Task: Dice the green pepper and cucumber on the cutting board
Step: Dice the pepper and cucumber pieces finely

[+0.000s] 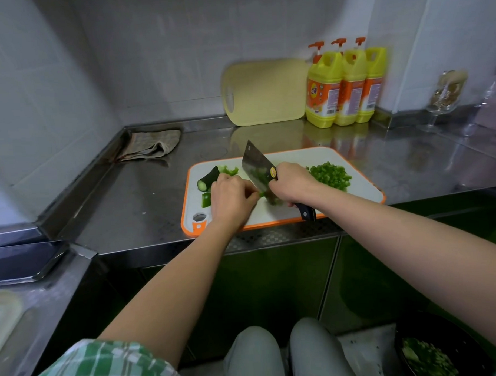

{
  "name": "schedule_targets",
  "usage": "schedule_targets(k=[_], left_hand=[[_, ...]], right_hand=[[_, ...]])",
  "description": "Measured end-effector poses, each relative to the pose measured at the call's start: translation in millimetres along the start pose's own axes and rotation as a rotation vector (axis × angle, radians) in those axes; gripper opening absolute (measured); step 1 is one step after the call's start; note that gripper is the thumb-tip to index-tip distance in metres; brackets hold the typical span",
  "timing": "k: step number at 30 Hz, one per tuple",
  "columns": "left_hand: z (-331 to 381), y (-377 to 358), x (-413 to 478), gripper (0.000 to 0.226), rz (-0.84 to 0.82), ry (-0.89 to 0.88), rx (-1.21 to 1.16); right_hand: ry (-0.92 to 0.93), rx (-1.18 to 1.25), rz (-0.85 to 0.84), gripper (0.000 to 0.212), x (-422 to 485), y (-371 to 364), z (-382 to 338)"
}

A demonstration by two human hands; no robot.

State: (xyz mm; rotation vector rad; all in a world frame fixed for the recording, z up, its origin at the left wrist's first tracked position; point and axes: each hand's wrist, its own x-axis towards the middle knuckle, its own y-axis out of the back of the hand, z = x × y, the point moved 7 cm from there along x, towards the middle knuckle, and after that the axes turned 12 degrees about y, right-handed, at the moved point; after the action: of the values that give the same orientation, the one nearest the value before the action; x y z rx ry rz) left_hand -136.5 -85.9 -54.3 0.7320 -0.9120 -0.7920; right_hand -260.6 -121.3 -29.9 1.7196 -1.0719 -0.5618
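A white cutting board (361, 161) with an orange rim lies on the steel counter. My right hand (293, 182) grips the dark handle of a cleaver (257, 166), whose blade points down into green pepper strips at mid-board. My left hand (230, 198), fingers curled, holds those strips against the blade. A dark cucumber piece (208, 179) lies at the board's left, with pepper chunks (229, 170) behind it and another pepper chunk (205, 200) in front. A heap of diced pepper (330, 175) sits at the right.
A folded cloth (152, 143) lies at the back left. A yellow cutting board (266, 93) leans on the wall beside three yellow detergent bottles (347, 86). A glass (443, 96) stands at the far right. A dark bowl (435, 353) of diced greens sits low right.
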Motion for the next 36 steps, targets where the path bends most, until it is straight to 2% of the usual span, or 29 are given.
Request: schedule_targets(k=[6, 12, 24, 33, 36], left_hand=[[16, -6, 1, 0.013, -0.015, -0.026, -0.031], [4, 0, 4, 0.024, -0.009, -0.012, -0.056], [4, -4, 0, 0.014, -0.005, 0.007, -0.008], [3, -5, 0, 0.014, -0.019, -0.016, -0.050], [5, -3, -2, 0.013, -0.014, -0.031, -0.053]], right_hand=[[0.053, 0.014, 0.115, 0.023, -4, 22, 12], [0.061, 0.011, 0.031, 0.025, -10, 20, 15], [0.008, -0.139, -0.115, 0.021, -1, 8, 1], [0.011, 0.031, 0.036, 0.024, -2, 7, 16], [0.026, 0.054, 0.059, 0.018, -4, 19, 13]])
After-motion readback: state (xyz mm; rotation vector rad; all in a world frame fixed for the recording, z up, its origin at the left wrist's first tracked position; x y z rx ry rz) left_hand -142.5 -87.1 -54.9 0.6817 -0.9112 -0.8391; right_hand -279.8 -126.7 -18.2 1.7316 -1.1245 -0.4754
